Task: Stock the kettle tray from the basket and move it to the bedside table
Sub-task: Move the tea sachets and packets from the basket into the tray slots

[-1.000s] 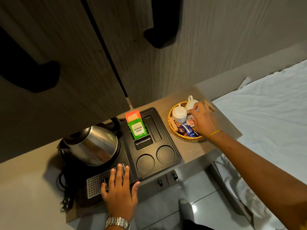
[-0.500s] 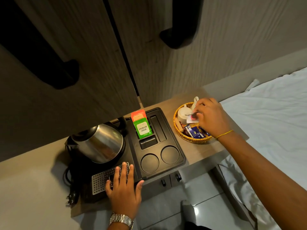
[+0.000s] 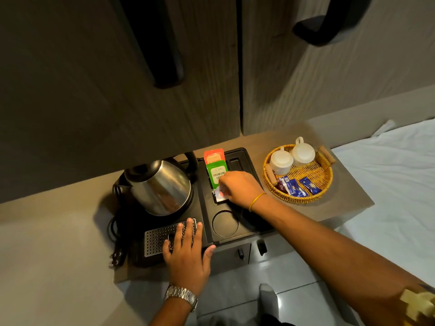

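Fingers (image 3: 223, 184) of right hand seemingly pinch sachet (image 3: 220, 195) over tray slot.

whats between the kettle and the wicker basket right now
In the head view, the black tray's compartment section lies between the kettle and the basket: two upright tea packets, and the right hand lowering a small sachet into a slot.

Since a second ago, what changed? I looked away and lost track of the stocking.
The right hand left the wicker basket with a small red-and-white sachet and carried it left to the kettle tray, now lowering it into the small slot below the green tea packet. The left hand still rests on the perforated grille; kettle, cups and blue sachets haven't moved.
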Motion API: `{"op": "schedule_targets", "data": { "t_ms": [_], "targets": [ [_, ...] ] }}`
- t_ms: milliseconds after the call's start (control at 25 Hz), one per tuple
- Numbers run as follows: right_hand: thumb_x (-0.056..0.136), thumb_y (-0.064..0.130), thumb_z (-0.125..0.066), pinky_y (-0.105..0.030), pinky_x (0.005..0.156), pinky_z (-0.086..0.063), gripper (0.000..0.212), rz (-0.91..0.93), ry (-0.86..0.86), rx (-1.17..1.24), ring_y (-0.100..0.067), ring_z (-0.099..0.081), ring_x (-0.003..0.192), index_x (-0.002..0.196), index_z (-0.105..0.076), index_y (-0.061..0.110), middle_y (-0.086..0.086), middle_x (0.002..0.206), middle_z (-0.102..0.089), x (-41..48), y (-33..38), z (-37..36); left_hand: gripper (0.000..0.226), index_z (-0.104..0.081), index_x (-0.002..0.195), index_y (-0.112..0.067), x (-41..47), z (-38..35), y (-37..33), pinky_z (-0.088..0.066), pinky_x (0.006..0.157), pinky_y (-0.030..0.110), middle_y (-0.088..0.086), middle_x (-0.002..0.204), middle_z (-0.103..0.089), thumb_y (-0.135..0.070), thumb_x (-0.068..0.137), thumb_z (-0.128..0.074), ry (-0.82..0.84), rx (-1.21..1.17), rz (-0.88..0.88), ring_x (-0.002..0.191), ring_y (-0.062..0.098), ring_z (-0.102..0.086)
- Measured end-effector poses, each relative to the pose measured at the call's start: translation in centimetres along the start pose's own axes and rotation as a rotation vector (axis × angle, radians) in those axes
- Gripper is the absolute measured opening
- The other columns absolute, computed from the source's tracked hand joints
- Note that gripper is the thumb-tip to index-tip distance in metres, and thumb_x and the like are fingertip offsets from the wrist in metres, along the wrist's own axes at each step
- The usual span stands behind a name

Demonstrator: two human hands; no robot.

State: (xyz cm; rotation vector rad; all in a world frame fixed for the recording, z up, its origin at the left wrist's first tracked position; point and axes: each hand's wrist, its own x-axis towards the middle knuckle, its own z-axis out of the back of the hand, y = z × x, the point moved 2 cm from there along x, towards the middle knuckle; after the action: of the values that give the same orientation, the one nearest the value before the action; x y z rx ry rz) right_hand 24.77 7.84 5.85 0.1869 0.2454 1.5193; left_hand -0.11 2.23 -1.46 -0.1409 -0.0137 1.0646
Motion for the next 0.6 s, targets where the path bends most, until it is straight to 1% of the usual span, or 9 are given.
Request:
{"op": "schedule_targets", "data": {
  "t_ms": [160,280,360,480,600],
  "targets": [
    [0.095,0.029,-0.065,-0.043,0.090,-0.058,0.028,0.021,0.014,-0.075,-0.033,-0.066,0.112,0.116,-0.067,0.011,-0.013,0.122,-0.066,0.5,0.2,-2.6,0.069,-0.047,0.151,-0.028,0.0,0.1,0.0,-0.033,0.109,0.065,0.003,0.163,-0.043,-0.066,0.099,-0.025,0.010,-0.007,0.012,0.149,0.031,-0.041],
    [0.092,0.027,-0.069,-0.044,0.093,-0.056,0.031,0.045,-0.002,-0.095,-0.032,-0.062,0.114,0.119,-0.064,0.013,-0.012,0.125,-0.063,0.3,-0.2,-3.3,0.069,-0.047,0.152,-0.028,0.1,-0.1,0.0,-0.034,0.109,0.065,0.003,0.163,-0.043,-0.067,0.099,-0.025,0.004,-0.015,0.013,0.149,0.031,-0.041],
    [0.092,0.029,-0.068,-0.043,0.093,-0.055,0.034,0.034,-0.031,-0.063,-0.029,-0.058,0.115,0.123,-0.062,0.015,-0.011,0.126,-0.061,-0.2,-0.4,-3.3,0.069,-0.047,0.151,-0.027,0.1,-0.2,0.0,-0.033,0.109,0.065,0.004,0.163,-0.043,-0.067,0.099,-0.026,-0.007,-0.015,0.010,0.148,0.032,-0.042],
    [0.096,0.035,-0.060,-0.040,0.092,-0.053,0.036,-0.022,-0.167,0.049,-0.023,-0.055,0.114,0.129,-0.060,0.019,-0.005,0.126,-0.060,-1.6,-1.1,-2.5,0.069,-0.048,0.151,-0.027,0.0,-0.2,0.1,-0.032,0.109,0.065,0.004,0.163,-0.043,-0.067,0.099,-0.026,-0.023,-0.011,0.004,0.149,0.032,-0.041],
    [0.096,0.031,-0.059,-0.037,0.090,-0.053,0.029,-0.105,-0.311,0.143,-0.020,-0.058,0.107,0.122,-0.063,0.019,-0.003,0.117,-0.063,-3.8,-3.6,-0.7,0.068,-0.048,0.151,-0.027,-0.2,-0.4,0.0,-0.031,0.110,0.065,0.004,0.163,-0.043,-0.065,0.099,-0.027,-0.046,-0.010,0.004,0.148,0.032,-0.041]
  ]
}}
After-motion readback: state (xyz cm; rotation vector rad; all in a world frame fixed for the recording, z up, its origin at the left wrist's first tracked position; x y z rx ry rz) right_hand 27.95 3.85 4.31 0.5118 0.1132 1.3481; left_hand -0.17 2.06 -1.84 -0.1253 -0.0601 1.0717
